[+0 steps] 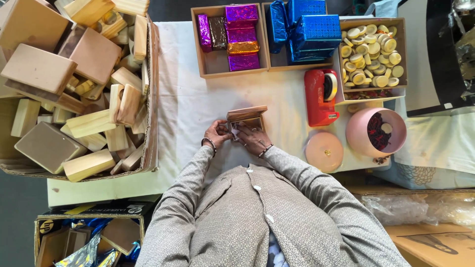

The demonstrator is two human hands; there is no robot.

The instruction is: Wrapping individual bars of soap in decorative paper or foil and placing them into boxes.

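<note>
A small wooden box (pixel 246 116) with its hinged lid raised stands on the white table (pixel 183 104) just in front of me. My left hand (pixel 216 133) touches the box's left side, fingers curled against it. My right hand (pixel 252 138) rests at the box's front, fingers over a pale white piece at the opening. Both wrists wear bangles. What lies inside the box is hidden by the fingers.
A large carton (pixel 151 99) of plain wooden boxes fills the left. At the back stand trays of purple and gold foil-wrapped boxes (pixel 237 37), blue wrapped boxes (pixel 304 29) and round wooden discs (pixel 371 54). A red tape dispenser (pixel 320 96), pink bowl (pixel 376 132) and pink lid (pixel 324 151) sit right.
</note>
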